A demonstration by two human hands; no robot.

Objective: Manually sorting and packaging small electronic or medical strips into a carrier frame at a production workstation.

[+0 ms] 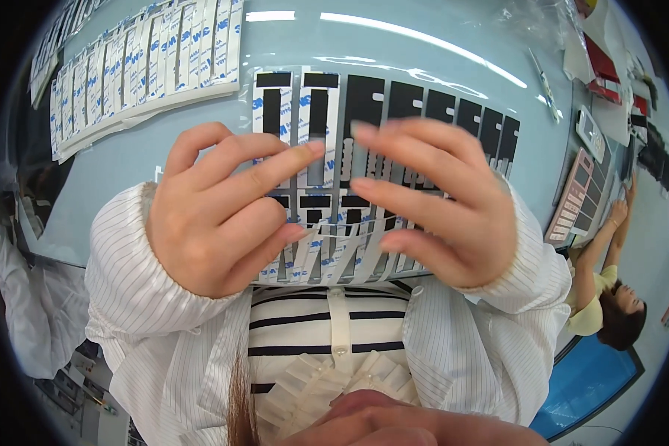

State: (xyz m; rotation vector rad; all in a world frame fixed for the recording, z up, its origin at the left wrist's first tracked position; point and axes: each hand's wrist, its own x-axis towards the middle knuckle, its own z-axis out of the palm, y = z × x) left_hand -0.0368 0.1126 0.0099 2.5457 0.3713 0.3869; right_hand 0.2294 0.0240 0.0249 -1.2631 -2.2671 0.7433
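Observation:
My left hand point(219, 204) hovers over a row of flat pieces, fingers apart; its index fingertip rests on or just above a frame-shaped adhesive strip point(333, 119) with a white, blue-printed liner. A similar liner-covered strip point(259, 111) lies just left of it, partly under the same hand. My right hand point(446, 193), slightly blurred, has its fingers spread above the flat black pieces point(405, 100) in that row. I see nothing held in either hand. Nearer my body, a second row of black pieces with white strips point(327, 253) is partly covered by clear film.
A sheet of liner-backed adhesive strips point(152, 67) lies at the far left of the blue-grey table point(297, 44). Clear plastic point(531, 22) sits at the back right, near a thin pen-like tool point(546, 85). At the right, another person's arms point(609, 230) reach over a table.

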